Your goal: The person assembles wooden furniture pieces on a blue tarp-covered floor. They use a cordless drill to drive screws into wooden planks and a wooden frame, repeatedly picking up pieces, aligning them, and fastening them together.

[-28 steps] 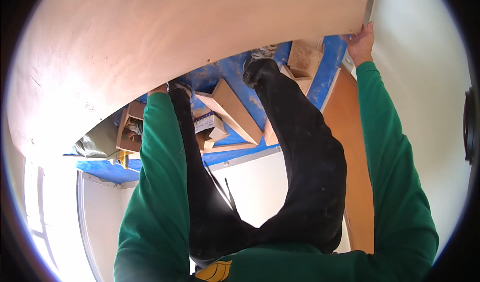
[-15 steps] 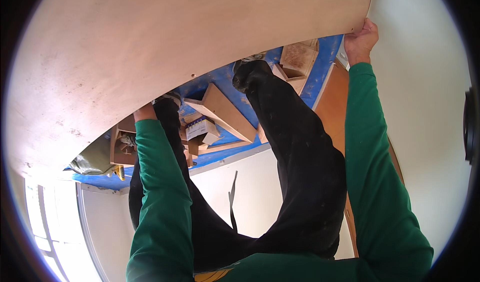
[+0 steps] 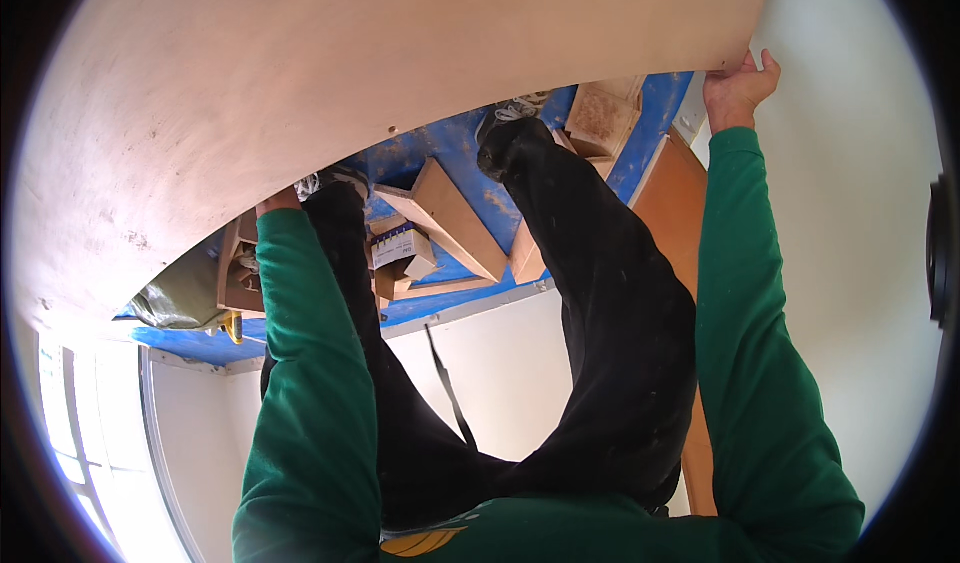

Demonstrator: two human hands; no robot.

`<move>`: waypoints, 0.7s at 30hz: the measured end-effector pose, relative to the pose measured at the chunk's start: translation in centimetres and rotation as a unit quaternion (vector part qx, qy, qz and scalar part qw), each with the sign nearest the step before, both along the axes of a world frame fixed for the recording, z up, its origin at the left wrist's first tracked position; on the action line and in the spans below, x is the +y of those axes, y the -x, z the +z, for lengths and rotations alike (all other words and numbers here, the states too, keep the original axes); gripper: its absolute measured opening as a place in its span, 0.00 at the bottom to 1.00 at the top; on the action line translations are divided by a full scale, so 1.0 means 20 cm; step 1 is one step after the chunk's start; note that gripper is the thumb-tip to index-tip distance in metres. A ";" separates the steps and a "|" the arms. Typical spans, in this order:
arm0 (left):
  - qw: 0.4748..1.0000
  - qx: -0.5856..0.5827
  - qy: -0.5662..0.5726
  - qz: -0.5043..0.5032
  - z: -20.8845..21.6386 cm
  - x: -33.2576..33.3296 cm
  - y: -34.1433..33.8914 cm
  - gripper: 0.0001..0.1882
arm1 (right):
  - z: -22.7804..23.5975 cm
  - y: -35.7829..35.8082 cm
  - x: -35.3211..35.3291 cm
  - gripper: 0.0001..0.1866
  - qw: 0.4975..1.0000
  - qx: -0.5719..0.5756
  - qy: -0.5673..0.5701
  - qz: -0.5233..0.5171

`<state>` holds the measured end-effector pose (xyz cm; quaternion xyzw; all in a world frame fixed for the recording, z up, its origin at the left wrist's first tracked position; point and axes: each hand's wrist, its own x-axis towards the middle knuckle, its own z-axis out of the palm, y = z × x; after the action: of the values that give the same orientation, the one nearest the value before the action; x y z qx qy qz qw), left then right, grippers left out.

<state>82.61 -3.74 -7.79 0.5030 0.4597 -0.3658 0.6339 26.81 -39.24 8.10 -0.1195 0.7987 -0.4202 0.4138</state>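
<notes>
A large pale wooden board (image 3: 400, 43) fills the upper part of the view, its curved-looking lower edge crossing above my legs. My right hand (image 3: 740, 91) holds the board's right corner from below, with the thumb sticking out past the edge and the other fingers partly behind the wood. At the board's lower edge on the left, my left hand (image 3: 280, 201) supports it. Only the wrist side of that hand shows; its fingers are hidden by the board. Both arms reach forward in green sleeves.
Blue covering (image 3: 480, 223) lies on the floor. On it are several open wooden boxes (image 3: 445, 213), a small white and purple carton (image 3: 403, 250), an olive bag (image 3: 180, 293) and a yellow-handled tool (image 3: 233, 327). A white wall (image 3: 850, 213) rises at right, beside an orange-brown panel (image 3: 665, 203).
The board's right corner has shifted a little to the right, my right hand moving with it and its thumb now apart. My left hand has moved slightly left and up.
</notes>
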 end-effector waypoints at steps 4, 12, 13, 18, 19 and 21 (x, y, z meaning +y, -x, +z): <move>1.000 -0.008 0.003 -0.010 0.00 -0.01 0.00 0.44 | 0.00 0.00 0.03 0.40 1.000 0.004 0.007 -0.021; 0.999 -0.026 0.008 -0.034 0.21 -0.04 0.01 0.44 | 0.24 -0.06 0.16 0.32 0.997 0.075 -0.013 0.031; 0.999 -0.031 0.006 -0.037 0.27 -0.03 0.01 0.44 | 0.32 -0.08 0.18 0.30 0.993 0.106 -0.021 0.041; 0.997 -0.063 -0.003 -0.051 0.66 -0.01 -0.01 0.44 | 0.74 -0.18 0.28 0.25 0.981 0.169 -0.006 0.100; 0.992 -0.089 -0.011 -0.083 0.77 -0.02 -0.02 0.44 | 0.83 -0.20 0.28 0.25 0.979 0.167 0.000 0.119; 0.825 -0.313 -0.162 -0.441 1.02 -0.02 -0.03 0.44 | 1.02 -0.23 0.25 0.26 0.963 0.214 -0.051 0.154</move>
<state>83.28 -4.24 12.59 0.8353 0.0188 -0.3494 0.4240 31.49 -34.15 28.54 -0.3072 0.8606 -0.2751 0.2989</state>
